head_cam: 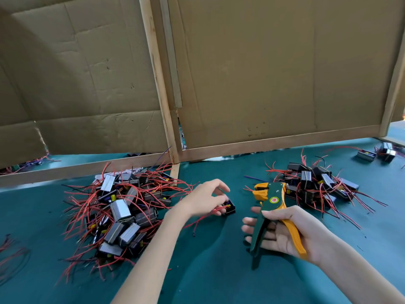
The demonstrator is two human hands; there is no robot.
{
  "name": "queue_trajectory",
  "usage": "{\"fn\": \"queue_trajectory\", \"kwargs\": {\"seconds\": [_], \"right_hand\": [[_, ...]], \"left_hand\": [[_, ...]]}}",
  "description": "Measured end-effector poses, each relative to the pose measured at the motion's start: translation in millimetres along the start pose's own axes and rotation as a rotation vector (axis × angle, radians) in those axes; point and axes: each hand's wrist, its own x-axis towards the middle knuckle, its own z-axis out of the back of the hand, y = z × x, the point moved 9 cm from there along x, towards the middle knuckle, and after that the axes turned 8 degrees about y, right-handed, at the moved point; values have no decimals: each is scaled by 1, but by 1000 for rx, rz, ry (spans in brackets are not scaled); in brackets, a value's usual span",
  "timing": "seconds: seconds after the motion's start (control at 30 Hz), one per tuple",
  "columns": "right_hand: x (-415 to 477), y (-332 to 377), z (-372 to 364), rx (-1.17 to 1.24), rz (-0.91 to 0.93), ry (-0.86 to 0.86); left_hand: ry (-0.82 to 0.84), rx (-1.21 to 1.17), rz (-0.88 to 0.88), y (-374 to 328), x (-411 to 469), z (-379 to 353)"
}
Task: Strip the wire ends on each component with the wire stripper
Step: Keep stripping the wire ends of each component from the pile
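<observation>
Wire stripper (pixel 271 205) is what I see first, a little right of the middle and low in the frame. It is green and orange. Its head points up and away, and its two handles are spread apart. The right hand (pixel 291 234) lies palm up under it. The thumb bends over the top of the handles and holds the tool there. The other fingers reach out under the green handle.

The left hand (pixel 202 200) is near the middle of the frame, just left of the tool. Its curled fingers and thumb pinch one small black component (pixel 229 207). Thin red wires come out of that part and trail down to the left. The two hands are close but do not touch.

A big left pile (pixel 122 213) of the same black parts, with lots of red wires, sits at the middle left. A smaller right pile (pixel 317 183) sits at the right, behind the tool. Two more parts (pixel 375 153) lie far off in the upper right. Some loose wires (pixel 11 253) lie at the left edge.

It all rests on a green table (pixel 208 275). A tall cardboard wall (pixel 263 73) with a wooden frame (pixel 158 84) fills the top of the frame.
</observation>
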Motion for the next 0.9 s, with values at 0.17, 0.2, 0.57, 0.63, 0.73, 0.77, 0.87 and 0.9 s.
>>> {"fn": "queue_trajectory", "kwargs": {"seconds": [0.17,0.2,0.57,0.63,0.73,0.77,0.87,0.9], "right_hand": [[0,0,-1,8,6,9],[0,0,-1,8,7,9],[-1,4,2,17,32,-4],[-1,3,1,15,31,-6],[-2,4,1,15,32,-10],[-2,4,1,15,32,-12],[-2,5,1,20,39,-14],[-2,5,1,23,43,-12]], "left_hand": [[160,-191,64,4,-12,2],[169,-194,60,5,-14,4],[-14,187,293,29,-11,31],[-67,264,281,31,-6,33],[-96,341,191,26,1,19],[-115,341,158,24,3,13],[-203,309,47,15,8,5],[-218,274,8,12,10,2]]}}
